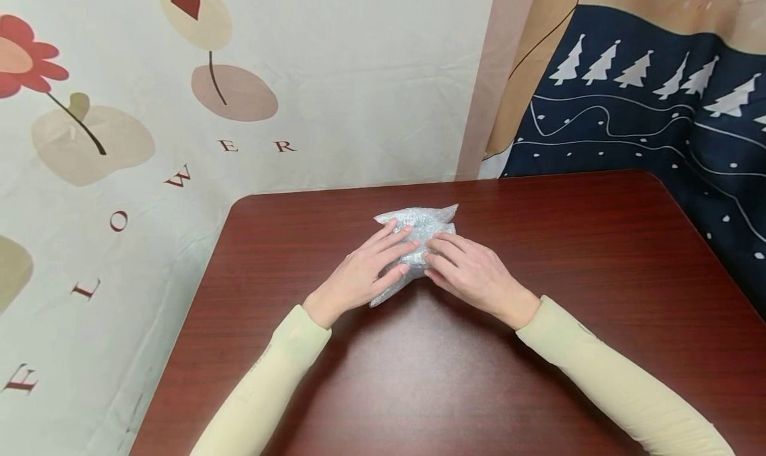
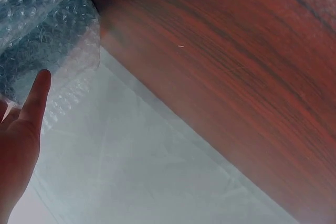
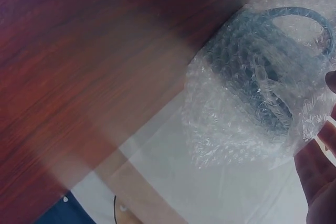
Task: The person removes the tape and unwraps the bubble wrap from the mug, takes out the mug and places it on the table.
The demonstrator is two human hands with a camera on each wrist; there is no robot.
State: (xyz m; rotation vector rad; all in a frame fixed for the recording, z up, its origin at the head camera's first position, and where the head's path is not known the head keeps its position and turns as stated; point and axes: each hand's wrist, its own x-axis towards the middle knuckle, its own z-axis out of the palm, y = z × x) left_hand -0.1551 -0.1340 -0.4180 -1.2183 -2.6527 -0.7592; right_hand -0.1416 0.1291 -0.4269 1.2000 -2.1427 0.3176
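A bundle of clear bubble wrap (image 1: 423,225) lies near the table's back edge, between both hands. Through the wrap (image 3: 236,77) in the right wrist view shows a dark bluish object with a curved, handle-like loop. My left hand (image 1: 365,270) rests on the bundle's left side, fingers spread and fairly straight. In the left wrist view one straight finger of the left hand (image 2: 23,140) touches the wrap (image 2: 47,30). My right hand (image 1: 475,273) touches the right side with bent fingers; in the right wrist view only part of the right hand (image 3: 317,177) shows at the edge.
The dark red-brown wooden table (image 1: 383,389) has rounded back corners. Behind it hangs a pale cloth (image 1: 359,97) with flower prints and letters. A navy cloth (image 1: 634,117) with white trees hangs at the back right.
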